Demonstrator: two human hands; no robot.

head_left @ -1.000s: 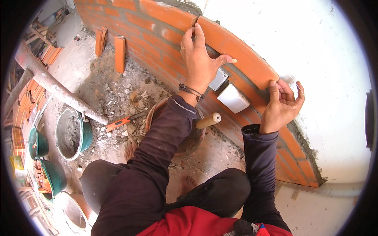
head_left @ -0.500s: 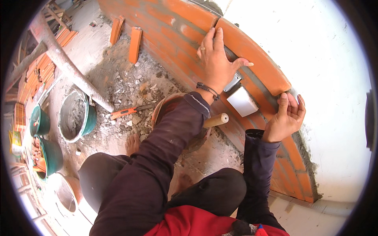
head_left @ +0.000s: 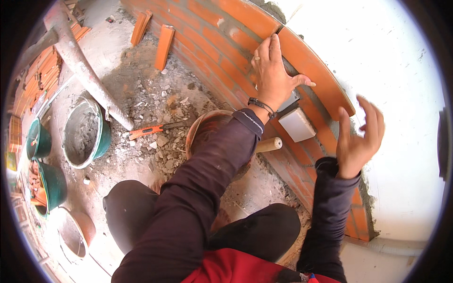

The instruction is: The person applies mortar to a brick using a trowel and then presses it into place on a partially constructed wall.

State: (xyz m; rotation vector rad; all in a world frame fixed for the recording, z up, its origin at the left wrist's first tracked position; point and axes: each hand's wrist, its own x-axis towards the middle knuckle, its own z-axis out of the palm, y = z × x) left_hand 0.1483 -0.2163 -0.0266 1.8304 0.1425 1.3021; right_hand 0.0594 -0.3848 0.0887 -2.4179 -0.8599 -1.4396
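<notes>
A low wall of orange bricks [head_left: 207,49] with grey mortar runs along a white wall. My left hand [head_left: 274,78] lies over its top course, fingers stretched out and thumb apart. The fingertips touch near the joint where a long top brick [head_left: 314,66] meets the neighbouring brick [head_left: 250,19]. Past the long brick's near end, my right hand [head_left: 361,137] is raised, fingers apart, holding nothing. Below my left hand, a white-faced block [head_left: 297,125] and a partly hidden grey box sit against the brickwork. A wooden handle [head_left: 269,145] pokes out from under my left forearm; its tool is hidden.
A reddish bucket [head_left: 200,127] stands partly under my left arm. An orange-handled tool [head_left: 146,131] lies on rubble. Left are a green bucket of mortar [head_left: 101,141], other buckets, a slanted pole [head_left: 87,75] and stacked bricks [head_left: 45,75]. Two loose bricks [head_left: 164,47] lean at the wall's foot.
My right hand has come off the near end of the long brick and lifted to the right, its fingers spreading. My left hand stays on the top course. The whole view has shifted slightly.
</notes>
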